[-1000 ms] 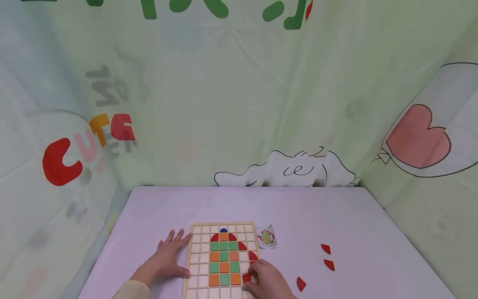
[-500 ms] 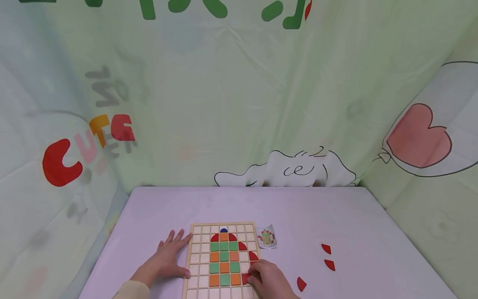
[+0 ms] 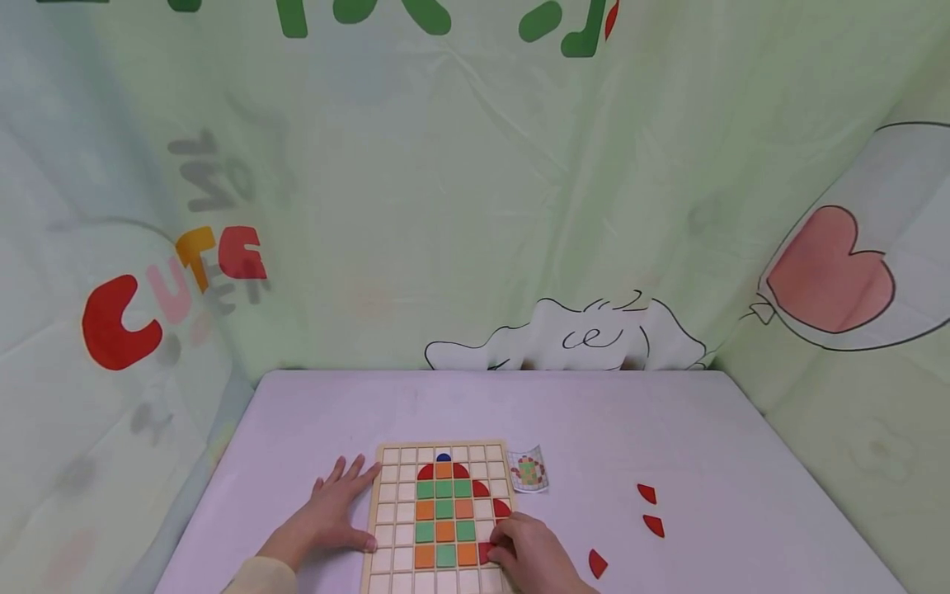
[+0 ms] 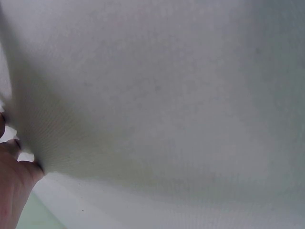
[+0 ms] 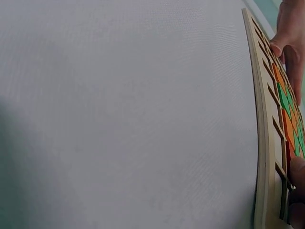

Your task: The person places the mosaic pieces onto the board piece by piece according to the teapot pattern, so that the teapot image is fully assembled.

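A square-celled wooden board (image 3: 374,495) lies on the table, with orange and green square tiles in its middle columns. Red rounded pieces, such as the red quarter-circle piece (image 3: 501,507), curve along the pattern's top and right; a blue piece (image 3: 444,457) sits at the top. My left hand (image 3: 330,513) lies spread, index fingertip and thumb against the board's left edge. At the lower right cells, my right hand (image 3: 533,551) pinches a red piece (image 3: 485,553) beside the orange tile (image 3: 467,554); fingers hide part of its outline. In the right wrist view the thumb (image 5: 298,169) overlaps this red piece (image 5: 289,155).
A small pattern card (image 3: 529,470) lies at the board's upper right. Several loose red pieces lie on the table to the right, among them one red wedge (image 3: 647,493) and a nearer one (image 3: 598,563). A printed curtain (image 3: 475,206) surrounds the table (image 3: 319,412).
My right hand has shifted the red piece slightly left into the cell beside the orange tile, and its thumb has moved up over it. The left hand has stayed in place.
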